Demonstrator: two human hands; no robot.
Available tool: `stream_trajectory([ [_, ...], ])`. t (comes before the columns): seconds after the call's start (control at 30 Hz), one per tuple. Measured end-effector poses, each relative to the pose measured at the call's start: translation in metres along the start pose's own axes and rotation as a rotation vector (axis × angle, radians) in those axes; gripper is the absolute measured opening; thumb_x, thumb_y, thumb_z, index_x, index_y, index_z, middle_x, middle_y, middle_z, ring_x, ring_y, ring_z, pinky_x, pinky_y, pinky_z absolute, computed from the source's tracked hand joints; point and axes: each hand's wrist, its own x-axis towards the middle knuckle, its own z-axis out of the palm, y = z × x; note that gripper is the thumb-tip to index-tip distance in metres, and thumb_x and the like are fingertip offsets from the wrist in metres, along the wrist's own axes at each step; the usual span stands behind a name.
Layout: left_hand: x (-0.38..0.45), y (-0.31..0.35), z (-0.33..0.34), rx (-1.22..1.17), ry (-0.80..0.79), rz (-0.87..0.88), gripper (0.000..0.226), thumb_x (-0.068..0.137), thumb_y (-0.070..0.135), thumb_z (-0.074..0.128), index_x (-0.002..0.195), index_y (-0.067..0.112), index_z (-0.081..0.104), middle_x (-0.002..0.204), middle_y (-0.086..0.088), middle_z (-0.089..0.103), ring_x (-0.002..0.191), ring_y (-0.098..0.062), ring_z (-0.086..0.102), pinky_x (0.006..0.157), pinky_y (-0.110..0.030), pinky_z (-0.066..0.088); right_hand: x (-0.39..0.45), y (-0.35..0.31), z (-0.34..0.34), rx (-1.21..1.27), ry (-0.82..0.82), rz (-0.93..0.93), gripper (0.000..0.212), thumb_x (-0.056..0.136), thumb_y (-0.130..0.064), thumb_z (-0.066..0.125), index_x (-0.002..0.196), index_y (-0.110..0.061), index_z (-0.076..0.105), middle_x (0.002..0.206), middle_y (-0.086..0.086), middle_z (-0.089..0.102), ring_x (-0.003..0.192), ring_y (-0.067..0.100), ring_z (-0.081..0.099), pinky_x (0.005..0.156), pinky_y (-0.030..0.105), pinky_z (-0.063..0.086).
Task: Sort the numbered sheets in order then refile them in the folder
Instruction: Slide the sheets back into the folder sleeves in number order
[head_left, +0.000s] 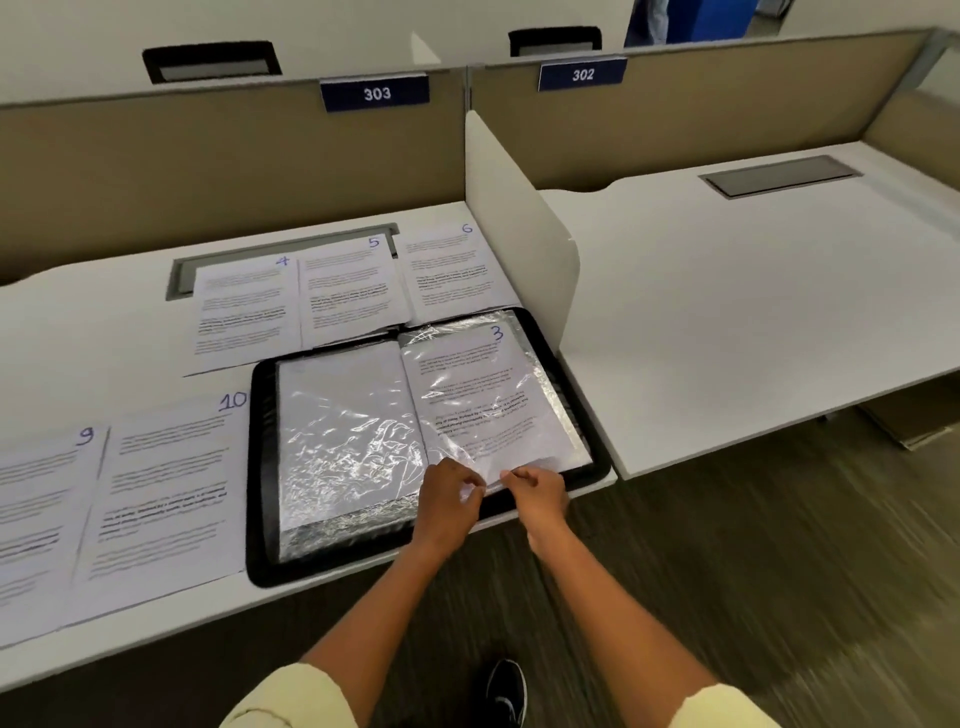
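Note:
A black folder lies open on the white desk, its clear plastic sleeves shining. The sheet numbered 3 sits in the right-hand sleeve. My left hand and my right hand both pinch the bottom edge of that sleeve near the folder's front edge. Sheets 4, 5 and 6 lie in a row behind the folder. Sheets 9 and 10 lie to its left.
A white divider panel stands just right of the folder, with another white desk beyond it. Beige partitions carry blue labels 303 and 302. A grey cable tray lies partly under sheet 4.

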Motion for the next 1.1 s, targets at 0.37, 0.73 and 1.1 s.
stream_trajectory([
  [0.37, 0.004, -0.005, 0.0, -0.019, -0.007, -0.01, 0.008, 0.082, 0.018, 0.071, 0.084, 0.025, 0.068, 0.09, 0.005, 0.055, 0.09, -0.011, 0.049, 0.076, -0.012, 0.032, 0.03, -0.014, 0.019, -0.074, 0.01, 0.042, 0.011, 0.09, -0.019, 0.072, 0.097, -0.011, 0.075, 0.094, 0.002, 0.071, 0.09, 0.02, 0.065, 0.084, 0.033, 0.056],
  [0.73, 0.011, -0.009, -0.003, 0.038, -0.08, -0.02, 0.006, 0.082, 0.02, 0.07, 0.086, 0.024, 0.071, 0.092, 0.004, 0.055, 0.093, -0.012, 0.049, 0.076, -0.011, 0.03, 0.024, -0.012, 0.006, -0.012, 0.058, -0.015, 0.017, 0.094, -0.028, 0.067, 0.098, -0.014, 0.075, 0.095, -0.001, 0.07, 0.093, 0.018, 0.061, 0.081, 0.028, 0.047],
  [1.1, 0.015, -0.01, -0.004, 0.069, -0.145, -0.017, 0.01, 0.082, 0.023, 0.069, 0.082, 0.032, 0.066, 0.092, 0.007, 0.055, 0.096, -0.013, 0.049, 0.082, -0.024, 0.034, 0.024, -0.015, -0.037, 0.131, 0.362, -0.054, 0.022, 0.092, -0.028, 0.07, 0.099, -0.01, 0.06, 0.092, 0.005, 0.058, 0.085, 0.021, 0.055, 0.076, 0.037, 0.048],
])
